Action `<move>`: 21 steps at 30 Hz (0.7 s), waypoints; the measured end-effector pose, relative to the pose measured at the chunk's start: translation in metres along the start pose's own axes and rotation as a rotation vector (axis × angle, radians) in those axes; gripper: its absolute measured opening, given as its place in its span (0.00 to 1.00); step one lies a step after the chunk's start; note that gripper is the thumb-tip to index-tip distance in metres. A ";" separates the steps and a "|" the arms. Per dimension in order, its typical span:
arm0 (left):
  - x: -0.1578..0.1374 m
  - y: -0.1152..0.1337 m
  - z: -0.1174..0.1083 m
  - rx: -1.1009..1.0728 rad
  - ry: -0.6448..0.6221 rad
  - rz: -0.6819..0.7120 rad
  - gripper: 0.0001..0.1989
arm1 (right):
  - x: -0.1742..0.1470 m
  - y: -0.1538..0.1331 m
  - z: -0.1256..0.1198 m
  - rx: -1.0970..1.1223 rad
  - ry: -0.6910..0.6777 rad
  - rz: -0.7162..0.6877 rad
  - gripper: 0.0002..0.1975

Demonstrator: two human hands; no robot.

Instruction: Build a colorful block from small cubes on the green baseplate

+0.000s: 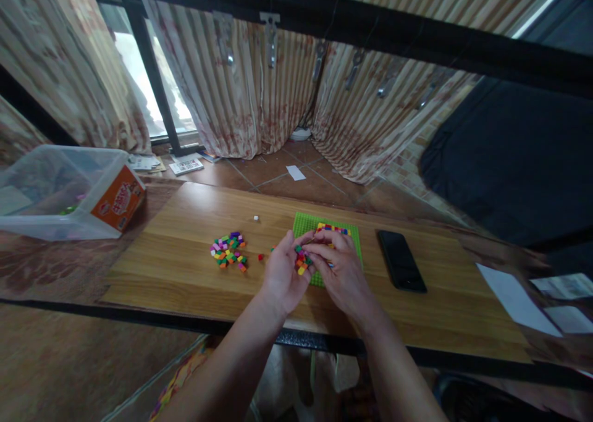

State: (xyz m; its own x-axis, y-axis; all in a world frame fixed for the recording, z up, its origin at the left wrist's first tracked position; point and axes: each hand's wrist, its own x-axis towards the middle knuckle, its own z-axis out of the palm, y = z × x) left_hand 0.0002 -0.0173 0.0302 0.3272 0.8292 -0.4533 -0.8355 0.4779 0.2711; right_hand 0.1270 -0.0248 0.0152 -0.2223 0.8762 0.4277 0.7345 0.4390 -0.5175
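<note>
My left hand (pixel 282 277) is cupped palm up with several small coloured toy bricks (pixel 302 262) in it, among them red, orange, green and yellow ones. Over that palm my right hand (pixel 340 270) has its thumb and fingertips pinched together at the bricks; which brick they grip is too small to make out. Beneath both hands lies a green studded baseplate (pixel 303 222), partly hidden by them. Rows of red, yellow and blue bricks (pixel 333 228) stand on its far part. A loose pile of mixed bricks (pixel 228 250) is to the left.
A single red brick (pixel 260 257) and a white brick (pixel 256 217) lie apart on the wooden board (pixel 176 267). Right of the baseplate is a black phone (pixel 401 261). A clear plastic bin (pixel 55 224) with an orange label stands far left. White papers (pixel 519 298) lie far right.
</note>
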 end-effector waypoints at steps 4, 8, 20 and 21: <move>0.001 -0.002 -0.002 0.035 -0.011 -0.020 0.19 | 0.001 -0.001 -0.002 0.030 -0.020 0.039 0.07; 0.002 -0.002 -0.002 0.048 -0.004 -0.010 0.19 | 0.002 -0.001 -0.006 0.067 -0.015 0.075 0.06; 0.008 -0.008 -0.007 0.179 0.252 0.063 0.10 | -0.004 0.041 0.002 0.105 0.303 0.338 0.06; 0.009 -0.009 -0.007 0.185 0.255 0.050 0.10 | -0.004 0.040 0.004 0.102 0.292 0.346 0.05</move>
State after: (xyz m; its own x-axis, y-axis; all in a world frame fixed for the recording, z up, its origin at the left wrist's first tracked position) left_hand 0.0076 -0.0166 0.0176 0.1474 0.7647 -0.6273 -0.7455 0.5027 0.4376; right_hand 0.1551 -0.0097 -0.0102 0.2255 0.8880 0.4007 0.6639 0.1610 -0.7303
